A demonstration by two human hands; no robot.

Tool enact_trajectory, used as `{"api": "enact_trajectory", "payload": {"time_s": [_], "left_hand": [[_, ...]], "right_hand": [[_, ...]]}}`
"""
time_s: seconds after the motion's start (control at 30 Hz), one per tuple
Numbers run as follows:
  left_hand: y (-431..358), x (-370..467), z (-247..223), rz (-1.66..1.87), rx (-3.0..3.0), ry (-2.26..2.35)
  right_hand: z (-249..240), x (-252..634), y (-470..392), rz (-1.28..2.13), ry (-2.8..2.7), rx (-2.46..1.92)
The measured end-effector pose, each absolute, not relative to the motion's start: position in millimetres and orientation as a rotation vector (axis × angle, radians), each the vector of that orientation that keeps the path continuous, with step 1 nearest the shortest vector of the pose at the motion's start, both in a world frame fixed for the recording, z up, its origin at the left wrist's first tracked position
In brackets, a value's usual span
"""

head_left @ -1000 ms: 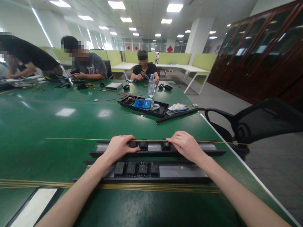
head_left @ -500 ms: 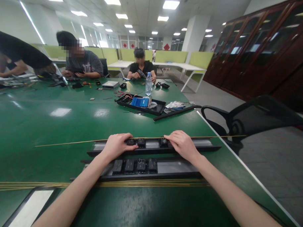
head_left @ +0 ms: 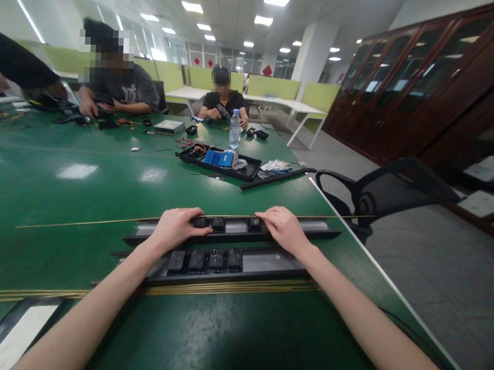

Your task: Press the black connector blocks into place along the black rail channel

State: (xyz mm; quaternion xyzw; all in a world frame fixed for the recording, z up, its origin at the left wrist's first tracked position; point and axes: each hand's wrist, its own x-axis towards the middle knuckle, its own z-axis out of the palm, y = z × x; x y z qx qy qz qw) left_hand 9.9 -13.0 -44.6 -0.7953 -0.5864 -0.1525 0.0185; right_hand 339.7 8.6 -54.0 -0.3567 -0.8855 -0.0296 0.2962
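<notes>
A black channel strip (head_left: 314,236) with a pale inside lies across the table, holding black square blocks. My left hand (head_left: 175,227) is closed round the leftmost block (head_left: 200,223), thumb in front and fingers behind. Beside its thumb sits a second block (head_left: 218,224). A long thin brass rod (head_left: 83,222) runs along the strip's back edge and sticks out past both ends. My right hand (head_left: 284,228) pinches at this rod, just above a third block (head_left: 254,223); its thumb is partly hidden. Nearer me, another strip (head_left: 272,261) carries several similar blocks (head_left: 196,260) in a row.
Several brass rods (head_left: 227,286) lie in front of the strips. A white-and-black panel (head_left: 21,333) is at lower left. Farther back are a black tray (head_left: 247,171), a bottle (head_left: 235,130), gloves (head_left: 274,168) and co-workers. A mesh chair (head_left: 405,182) stands right of the table edge.
The whole view has shifted, so the table and both hands appear farther left and slightly higher. Both hands keep the same hold at the far strip.
</notes>
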Motion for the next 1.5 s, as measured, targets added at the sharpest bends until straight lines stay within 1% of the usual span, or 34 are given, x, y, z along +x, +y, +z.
{"api": "enact_trajectory", "payload": {"time_s": [0.13,0.67,1.1,1.5], "left_hand": [[-12.7,10.0,-44.1,-0.425,-2.478,-1.835],[-11.9,8.9,-46.0,-0.412,-2.455,-1.837],[-10.0,8.3,-47.3,-0.492,-2.533,-1.819],[-10.4,8.4,-46.1,-0.489,-2.526,-1.820]], "right_hand": [[-55.6,339.8,9.9,-0.052,-2.348,-0.965],[-56.8,338.3,8.5,-0.040,-2.323,-0.990],[-56.7,339.6,7.2,0.014,-2.236,-1.027],[-54.4,343.1,7.1,-0.003,-2.196,-1.069]]}}
